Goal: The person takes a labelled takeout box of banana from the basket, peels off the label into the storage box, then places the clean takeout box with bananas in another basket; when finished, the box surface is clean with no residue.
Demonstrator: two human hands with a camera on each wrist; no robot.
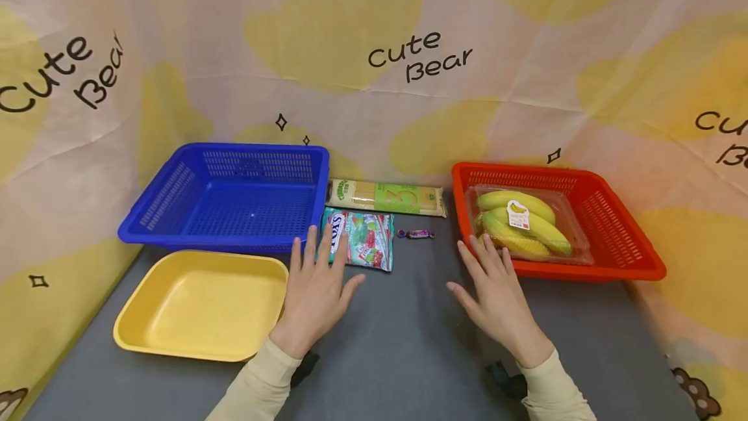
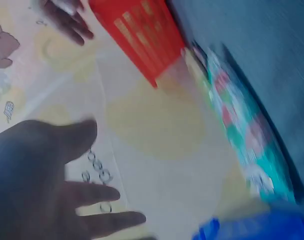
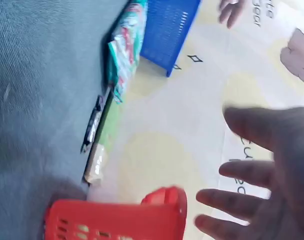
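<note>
both hands are bare and holding nothing, fingers spread: the left hand (image 1: 318,294) hides the near left corner of a teal candy bag (image 1: 374,245) and the near right corner of a blue basket (image 1: 234,239), while the right hand (image 1: 497,297) covers the near left corner of a red basket (image 1: 619,271). in the wrist views both hands hang apart from these things, blurred; the left one's lower fingers run out of frame.

the bag's lettering is partly covered, the print on the banana pack's (image 1: 514,219) label too small to read. the gray table's (image 1: 403,356) near edge is cut off. the left hand and sleeve block the right side of a yellow basin (image 1: 175,351) by the table's left edge.

a noodle packet (image 1: 409,200) lies along the far edge, between the baskets at the far corners; a purple wrapped candy (image 1: 417,234) lies just before it. printed cloth (image 1: 362,18) hangs behind.
</note>
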